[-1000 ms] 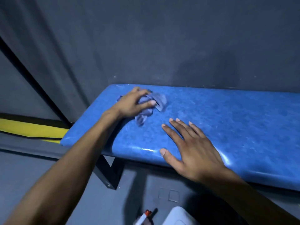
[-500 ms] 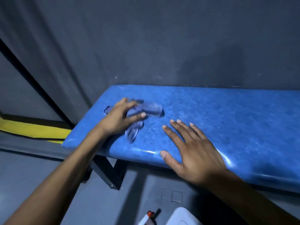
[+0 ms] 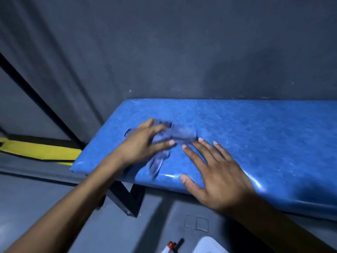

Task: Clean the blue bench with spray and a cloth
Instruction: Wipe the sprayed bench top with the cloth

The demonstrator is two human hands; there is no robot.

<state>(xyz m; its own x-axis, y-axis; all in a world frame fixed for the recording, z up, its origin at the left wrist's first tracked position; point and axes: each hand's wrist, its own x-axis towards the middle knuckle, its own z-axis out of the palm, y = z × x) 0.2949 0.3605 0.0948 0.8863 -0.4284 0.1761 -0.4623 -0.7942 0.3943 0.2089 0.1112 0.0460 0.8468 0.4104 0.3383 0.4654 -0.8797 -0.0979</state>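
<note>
Blue bench: glossy, against the wall.
Left hand: fingers spread, pressing the crumpled cloth onto the seat.
Right hand: flat, fingers apart, holding nothing.

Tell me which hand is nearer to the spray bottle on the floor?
Right. The right hand lies flat on the bench's front edge, above the spray bottle; the left hand presses the cloth farther back.

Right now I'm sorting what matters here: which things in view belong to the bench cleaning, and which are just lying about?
Part of the job:
blue bench
cloth, under the left hand
right hand, flat on the bench
spray bottle's red-tipped top, at the bottom edge

Just there:
yellow strip
black bench bracket
white object, mostly cut off
</note>
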